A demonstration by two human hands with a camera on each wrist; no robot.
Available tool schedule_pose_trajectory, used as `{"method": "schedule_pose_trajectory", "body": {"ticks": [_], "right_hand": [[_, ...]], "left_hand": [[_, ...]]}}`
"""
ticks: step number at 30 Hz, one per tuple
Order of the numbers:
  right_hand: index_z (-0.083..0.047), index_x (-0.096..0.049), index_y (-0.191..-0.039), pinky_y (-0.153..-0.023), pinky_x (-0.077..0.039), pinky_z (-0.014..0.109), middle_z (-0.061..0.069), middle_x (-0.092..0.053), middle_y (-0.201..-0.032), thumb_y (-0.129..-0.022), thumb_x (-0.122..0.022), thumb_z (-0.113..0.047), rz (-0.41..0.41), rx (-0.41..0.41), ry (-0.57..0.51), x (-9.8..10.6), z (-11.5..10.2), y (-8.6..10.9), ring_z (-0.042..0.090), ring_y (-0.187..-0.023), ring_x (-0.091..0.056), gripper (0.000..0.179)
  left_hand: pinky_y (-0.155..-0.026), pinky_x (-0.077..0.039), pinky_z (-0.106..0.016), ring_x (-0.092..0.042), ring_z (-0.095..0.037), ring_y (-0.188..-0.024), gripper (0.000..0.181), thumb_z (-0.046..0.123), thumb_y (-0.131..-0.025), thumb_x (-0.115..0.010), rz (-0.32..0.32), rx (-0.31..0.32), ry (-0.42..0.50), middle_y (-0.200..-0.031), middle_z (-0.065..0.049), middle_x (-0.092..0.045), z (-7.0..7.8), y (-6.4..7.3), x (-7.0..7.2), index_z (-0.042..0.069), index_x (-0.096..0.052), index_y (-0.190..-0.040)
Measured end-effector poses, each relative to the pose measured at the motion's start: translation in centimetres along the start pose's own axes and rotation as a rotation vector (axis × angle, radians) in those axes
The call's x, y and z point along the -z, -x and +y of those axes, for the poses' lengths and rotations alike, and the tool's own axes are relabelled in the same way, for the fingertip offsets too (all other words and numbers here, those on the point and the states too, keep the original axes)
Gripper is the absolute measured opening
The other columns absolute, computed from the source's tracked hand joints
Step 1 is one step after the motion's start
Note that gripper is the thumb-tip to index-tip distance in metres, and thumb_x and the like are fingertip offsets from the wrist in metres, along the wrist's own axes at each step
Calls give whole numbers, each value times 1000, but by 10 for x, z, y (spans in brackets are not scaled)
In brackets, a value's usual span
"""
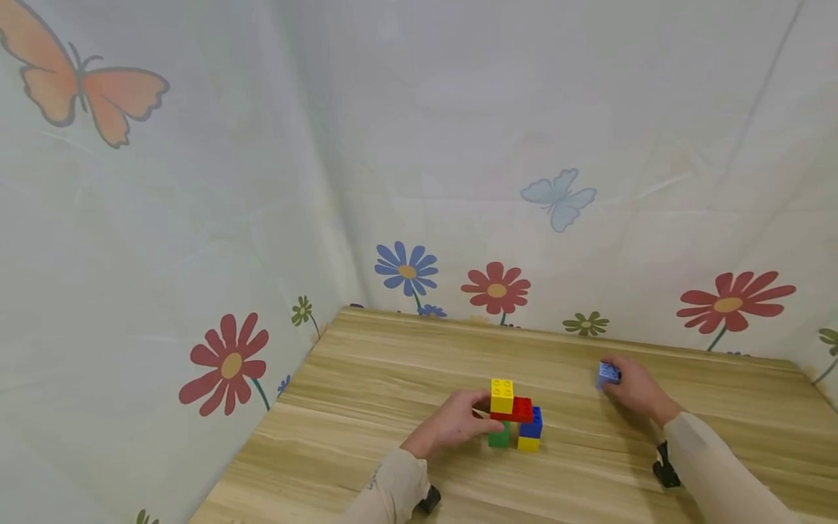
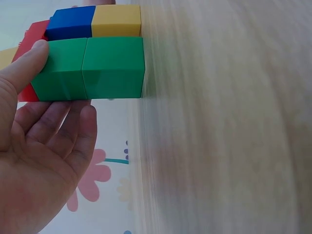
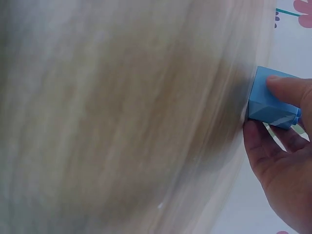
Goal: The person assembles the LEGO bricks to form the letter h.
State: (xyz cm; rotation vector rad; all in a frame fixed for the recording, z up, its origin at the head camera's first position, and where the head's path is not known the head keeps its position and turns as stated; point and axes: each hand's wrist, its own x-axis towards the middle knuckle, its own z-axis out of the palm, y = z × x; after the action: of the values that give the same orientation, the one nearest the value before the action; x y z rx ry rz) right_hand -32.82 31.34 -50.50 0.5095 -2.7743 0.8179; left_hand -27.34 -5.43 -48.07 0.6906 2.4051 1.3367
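Toy building bricks form a small bridge on the table. Its left pillar is two stacked green bricks (image 2: 114, 68); its right one is a blue brick (image 1: 531, 426) over a yellow brick (image 1: 529, 444). A red brick (image 1: 523, 410) spans both, topped at its left end by another yellow brick (image 1: 502, 396). My left hand (image 1: 453, 422) grips the left pillar, thumb on the upper green brick and fingers around the far side. Farther right, my right hand (image 1: 638, 391) holds a light blue brick (image 3: 273, 100) between thumb and fingers, low at the tabletop.
The wood-grain table (image 1: 366, 378) ends at the back and left against a pale cloth (image 1: 432, 145) printed with flowers and butterflies. A black strap piece (image 1: 665, 466) hangs under the right sleeve, and another (image 1: 429, 500) under the left.
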Motion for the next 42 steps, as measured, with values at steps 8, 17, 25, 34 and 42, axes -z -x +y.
{"method": "schedule_pose_trajectory", "body": {"ticks": [8, 17, 25, 34, 42], "right_hand": [[14, -54, -114, -82, -44, 57, 30, -58, -106, -77, -71, -1, -24, 17, 2, 0, -5, 2, 43, -96, -56, 43], [14, -52, -117, -76, -49, 51, 25, -59, -104, -82, -68, 1, -25, 88, -27, 4, -34, 3, 37, -92, -59, 41], [11, -50, -122, -73, -52, 45, 24, -58, -108, -84, -68, 0, -34, 134, -26, 7, -62, 4, 35, -93, -59, 44], [5, -48, -129, -75, -53, 40, 18, -57, -115, -86, -69, -7, -73, 143, -38, 11, -95, 9, 27, -93, -58, 50], [0, -46, -132, -75, -53, 38, 13, -56, -116, -88, -68, -14, -98, 154, -35, 12, -118, 12, 22, -91, -56, 52]], "left_hand": [[-82, -47, -23, -56, -5, -90, 36, 29, -85, -72, -1, 5, 4, -102, 13, -61, 0, 0, 1, 21, -62, -119], [-83, -47, -24, -56, -4, -90, 33, 27, -85, -71, 3, 4, -1, -101, 14, -61, -1, 0, 1, 22, -63, -117], [-82, -47, -23, -56, -5, -90, 36, 30, -85, -72, 9, 4, 0, -101, 14, -61, -1, 0, 1, 22, -62, -118], [-83, -47, -23, -55, -4, -90, 36, 30, -85, -71, 0, -2, -16, -102, 14, -61, -2, -1, 0, 22, -62, -119], [-83, -47, -24, -56, -5, -91, 38, 29, -85, -72, 3, 1, -11, -103, 13, -61, -2, -2, 0, 21, -61, -120]]}}
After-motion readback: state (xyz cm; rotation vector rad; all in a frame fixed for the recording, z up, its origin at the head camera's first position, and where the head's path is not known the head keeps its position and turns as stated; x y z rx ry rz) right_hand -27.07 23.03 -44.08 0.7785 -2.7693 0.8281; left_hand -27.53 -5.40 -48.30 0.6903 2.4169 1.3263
